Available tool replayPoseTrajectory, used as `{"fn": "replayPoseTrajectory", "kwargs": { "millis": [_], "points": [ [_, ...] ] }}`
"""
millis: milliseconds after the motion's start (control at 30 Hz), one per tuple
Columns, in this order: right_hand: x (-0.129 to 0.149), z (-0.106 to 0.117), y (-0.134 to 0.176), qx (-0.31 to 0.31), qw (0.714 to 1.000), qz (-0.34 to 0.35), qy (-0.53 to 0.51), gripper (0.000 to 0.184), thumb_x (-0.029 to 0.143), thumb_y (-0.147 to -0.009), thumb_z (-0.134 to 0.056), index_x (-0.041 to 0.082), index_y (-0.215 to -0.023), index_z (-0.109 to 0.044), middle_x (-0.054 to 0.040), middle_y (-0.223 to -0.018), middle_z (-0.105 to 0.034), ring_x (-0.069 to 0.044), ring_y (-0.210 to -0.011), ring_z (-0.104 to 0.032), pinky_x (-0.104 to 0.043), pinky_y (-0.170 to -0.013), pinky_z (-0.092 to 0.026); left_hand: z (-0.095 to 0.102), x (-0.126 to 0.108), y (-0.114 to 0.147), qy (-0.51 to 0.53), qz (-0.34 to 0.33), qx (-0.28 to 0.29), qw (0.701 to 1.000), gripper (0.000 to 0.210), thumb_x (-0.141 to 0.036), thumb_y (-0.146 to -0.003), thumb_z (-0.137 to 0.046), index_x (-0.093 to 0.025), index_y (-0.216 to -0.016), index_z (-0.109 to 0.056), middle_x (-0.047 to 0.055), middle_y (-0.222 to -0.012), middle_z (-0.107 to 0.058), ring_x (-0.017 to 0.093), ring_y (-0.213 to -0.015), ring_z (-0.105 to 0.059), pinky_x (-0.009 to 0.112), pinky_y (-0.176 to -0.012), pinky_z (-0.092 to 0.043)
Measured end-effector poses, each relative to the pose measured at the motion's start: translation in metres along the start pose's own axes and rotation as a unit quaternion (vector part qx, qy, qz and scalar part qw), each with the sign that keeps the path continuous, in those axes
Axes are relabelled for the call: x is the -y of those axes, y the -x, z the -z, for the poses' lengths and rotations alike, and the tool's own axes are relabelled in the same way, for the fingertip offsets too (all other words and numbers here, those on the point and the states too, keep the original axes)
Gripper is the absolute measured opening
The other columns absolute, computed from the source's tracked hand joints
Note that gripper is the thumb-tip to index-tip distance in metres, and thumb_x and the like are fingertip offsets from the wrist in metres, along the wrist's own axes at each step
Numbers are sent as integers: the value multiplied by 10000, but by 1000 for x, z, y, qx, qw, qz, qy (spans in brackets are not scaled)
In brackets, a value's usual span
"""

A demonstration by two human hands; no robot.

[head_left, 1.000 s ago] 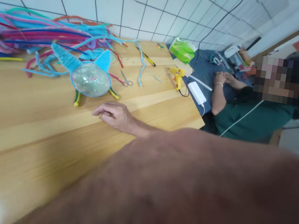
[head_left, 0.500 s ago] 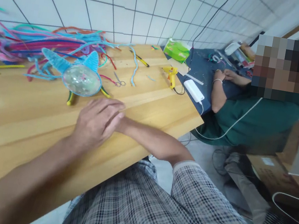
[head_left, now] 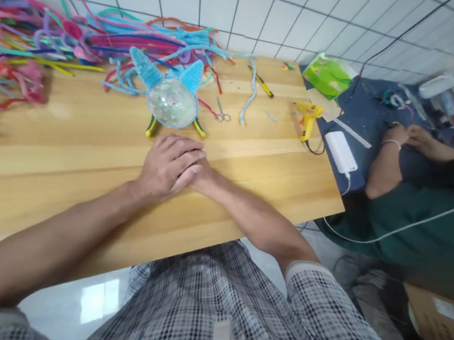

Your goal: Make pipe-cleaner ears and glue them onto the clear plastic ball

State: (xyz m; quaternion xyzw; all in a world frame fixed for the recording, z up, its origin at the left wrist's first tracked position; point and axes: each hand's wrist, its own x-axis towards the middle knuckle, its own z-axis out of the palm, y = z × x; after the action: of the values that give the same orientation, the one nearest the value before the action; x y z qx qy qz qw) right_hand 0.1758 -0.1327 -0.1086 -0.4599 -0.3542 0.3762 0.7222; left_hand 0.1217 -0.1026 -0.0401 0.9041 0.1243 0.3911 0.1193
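Observation:
My left hand (head_left: 172, 166) lies palm down over my right hand (head_left: 203, 177) on the wooden table (head_left: 255, 157). Its fingers are stretched across the right hand and slightly bent, and no tool is in it. The fingers of my right hand are hidden underneath. Just beyond both hands sits a clear, rounded plastic piece edged in blue (head_left: 172, 104), with sparkly bits. Two fuzzy blue pointed ears (head_left: 191, 76) rise from it. Yellow-and-green handles (head_left: 152, 126) stick out from below it, seemingly of pliers.
A heap of coloured pipe cleaners (head_left: 114, 38) lies along the tiled wall. Small scissors (head_left: 222, 116), a utility knife (head_left: 261, 82) and a yellow glue gun (head_left: 307, 119) are farther right. A white power strip (head_left: 341, 152) lies near another person's hands (head_left: 409, 135) on the blue surface.
The view has swung left, so the table's contents sit farther right in the picture and more pipe cleaners show. My hands stay laid one over the other.

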Motion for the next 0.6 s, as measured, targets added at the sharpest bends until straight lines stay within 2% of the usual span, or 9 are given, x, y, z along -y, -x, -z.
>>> {"fn": "replayPoseTrajectory", "kwargs": {
  "millis": [67,133,200,267,333,400,500,567,600],
  "points": [
    [2,24,-2,121,993,-3,-13,285,350,-940,-600,413,-1178,-743,-82,-1331,-741,-308,-1390,-627,-579,-1328,-445,0,-1,1,-7,-13,-6,1000,311,-337,-1138,-556,-239,-1315,-793,139,-1328,-841,340,-1186,-763,541,-1040,-559],
    [11,54,-11,195,981,13,-16,126,284,-862,-713,391,-927,-709,-59,-1186,-755,-305,-1308,-644,-553,-1297,-462,-1,-3,2,-22,-19,-8,1000,308,-343,-1143,-556,-228,-1312,-787,145,-1321,-842,335,-1167,-758,528,-1021,-557],
    [20,79,-25,245,969,16,5,201,232,-811,-763,355,-767,-610,-54,-1042,-742,-308,-1241,-647,-543,-1253,-479,-2,-4,4,-29,-3,3,1000,321,-356,-1147,-543,-227,-1312,-785,150,-1329,-839,334,-1159,-755,526,-1008,-553],
    [22,89,-39,286,958,6,31,320,250,-776,-789,333,-669,-499,-47,-924,-720,-310,-1179,-658,-537,-1199,-497,-4,-5,4,-29,21,18,999,342,-371,-1150,-522,-232,-1314,-788,152,-1346,-835,337,-1170,-754,529,-1007,-551],
    [15,83,-47,308,951,-5,42,422,345,-752,-786,317,-579,-402,-29,-829,-717,-291,-1166,-682,-508,-1146,-496,-5,-5,4,-31,30,21,999,357,-380,-1156,-504,-227,-1303,-791,152,-1342,-836,332,-1174,-755,520,-1002,-551],
    [0,63,-46,297,954,-14,33,525,498,-757,-711,305,-489,-303,-22,-745,-719,-262,-1249,-689,-481,-1112,-463,-5,-4,4,-42,31,19,998,377,-390,-1168,-479,-220,-1290,-792,149,-1320,-840,324,-1162,-755,506,-985,-550],
    [-24,25,-35,201,979,-12,-27,631,674,-770,-542,320,-430,-145,-71,-648,-691,-252,-1432,-594,-505,-1184,-392,-5,-2,2,-51,43,33,997,409,-419,-1176,-452,-226,-1305,-788,151,-1319,-833,331,-1153,-753,513,-979,-548],
    [-31,11,-31,140,982,-6,-124,597,700,-779,-479,336,-406,-189,-62,-627,-683,-212,-1475,-567,-481,-1238,-348,-5,0,1,-44,52,42,997,428,-442,-1180,-441,-229,-1322,-783,158,-1339,-823,342,-1176,-749,529,-1003,-547],
    [-30,11,-31,136,971,0,-198,549,685,-795,-478,346,-404,-295,-31,-644,-699,-175,-1461,-585,-437,-1237,-351,-5,1,1,-42,53,45,997,440,-454,-1186,-429,-228,-1325,-780,161,-1346,-820,343,-1191,-749,533,-1016,-547]
  ]
}}
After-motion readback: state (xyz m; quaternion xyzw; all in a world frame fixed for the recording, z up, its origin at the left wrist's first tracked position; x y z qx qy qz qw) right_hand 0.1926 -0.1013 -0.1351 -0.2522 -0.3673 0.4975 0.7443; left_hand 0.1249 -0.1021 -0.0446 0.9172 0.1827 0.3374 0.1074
